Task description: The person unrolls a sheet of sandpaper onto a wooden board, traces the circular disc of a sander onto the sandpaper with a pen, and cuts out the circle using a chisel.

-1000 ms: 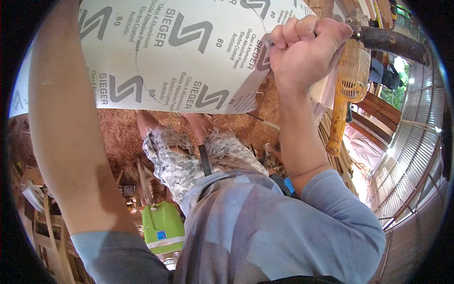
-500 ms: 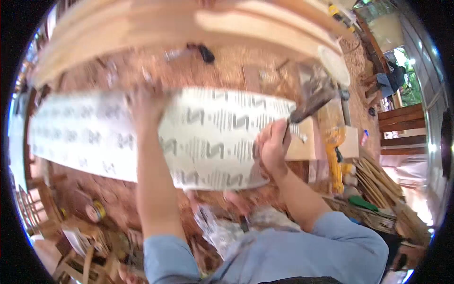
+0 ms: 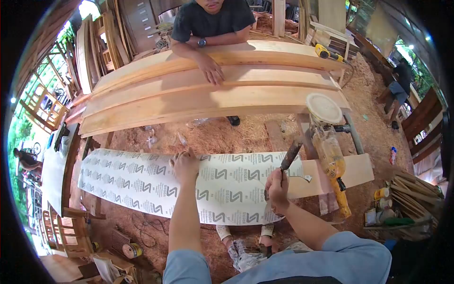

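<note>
A long white sheet (image 3: 137, 177) printed with grey SIEGER logos lies over a wooden board (image 3: 350, 170), whose bare right end shows. My left hand (image 3: 184, 165) rests on the sheet near its far edge, fingers apart. At the sheet's right part, my right hand (image 3: 277, 187) is closed around a dark, worn, flat tool (image 3: 291, 155) that sticks up past the fingers. Its exact kind cannot be made out. Right of that hand, a yellow power polisher (image 3: 331, 158) with a round white pad lies across the board.
Beyond the sheet lie long pale planks (image 3: 213, 94), with a person (image 3: 213, 23) leaning on them. A yellow power tool (image 3: 328, 53) sits at their right end. Wood shavings cover the floor (image 3: 246, 135). Thin wood strips (image 3: 414, 191) are piled at right. Another person (image 3: 399, 87) stands farther off.
The view has tilted up and steadied, bringing in the planks and the person across. Both hands stay at the sheet; the tool in my right hand now points more upward.
</note>
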### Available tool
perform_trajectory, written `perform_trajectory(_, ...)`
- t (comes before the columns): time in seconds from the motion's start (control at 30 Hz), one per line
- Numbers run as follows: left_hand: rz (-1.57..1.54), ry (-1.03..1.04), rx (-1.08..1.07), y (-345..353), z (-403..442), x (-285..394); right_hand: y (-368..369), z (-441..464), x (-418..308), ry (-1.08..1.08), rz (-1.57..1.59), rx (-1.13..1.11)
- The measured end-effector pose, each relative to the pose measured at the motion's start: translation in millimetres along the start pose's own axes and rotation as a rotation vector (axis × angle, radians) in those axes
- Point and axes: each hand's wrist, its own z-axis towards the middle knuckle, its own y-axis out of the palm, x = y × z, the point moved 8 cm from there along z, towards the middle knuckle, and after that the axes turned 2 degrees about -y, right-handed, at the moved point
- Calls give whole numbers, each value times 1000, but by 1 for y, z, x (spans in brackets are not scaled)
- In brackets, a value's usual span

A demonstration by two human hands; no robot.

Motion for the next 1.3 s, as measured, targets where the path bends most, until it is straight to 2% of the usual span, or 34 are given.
perform_trajectory(0.17,81,42,-25,-5,-2,7,2,1,-9,28,-24,6)
perform_trajectory(0.23,103,101,-26,12,5,1,1,1,0,127,118,-12)
perform_trajectory(0.37,86,5,-76,-3,3,8,3,4,1,135,108,-2)
perform_trajectory(0.43,220,153,-36,18,4,0,3,7,-4,109,58,-16)
perform_trajectory(0.47,363,166,-84,15,1,3,0,1,3,288,94,46)
perform_trajectory(0.5,503,185,-153,20,2,7,2,1,-2,330,148,56)
perform_trajectory(0.53,382,291,159,49,10,-21,-1,3,9,321,287,83)
perform_trajectory(0.57,538,257,-36,48,6,-20,2,2,8,342,378,54)
perform_trajectory(0.6,482,142,-96,64,25,-38,5,-1,12,385,409,47)
perform_trajectory(0.67,144,85,-32,37,32,-33,22,4,5,245,444,-106)
perform_trajectory(0.7,275,97,-125,45,37,-42,29,4,6,215,461,-140)
perform_trajectory(0.77,115,100,-55,40,47,-52,48,6,4,159,435,-293)
perform_trajectory(0.87,316,228,23,75,62,-77,52,8,16,243,395,-300)
perform_trajectory(0.93,-132,-17,-40,39,46,-60,56,11,17,235,388,-326)
perform_trajectory(0.97,-148,-35,-51,43,47,-63,59,10,18,243,364,-334)
perform_trajectory(1.03,332,213,-93,55,47,-49,56,11,19,200,340,-238)
perform_trajectory(1.07,112,70,-94,42,43,-48,54,11,20,195,333,-202)
perform_trajectory(1.1,101,63,-101,43,42,-50,55,11,23,197,319,-205)
perform_trajectory(1.17,443,347,-37,47,33,-33,55,11,21,125,282,-212)
perform_trajectory(1.3,356,178,-85,46,37,-39,57,9,23,102,255,-198)
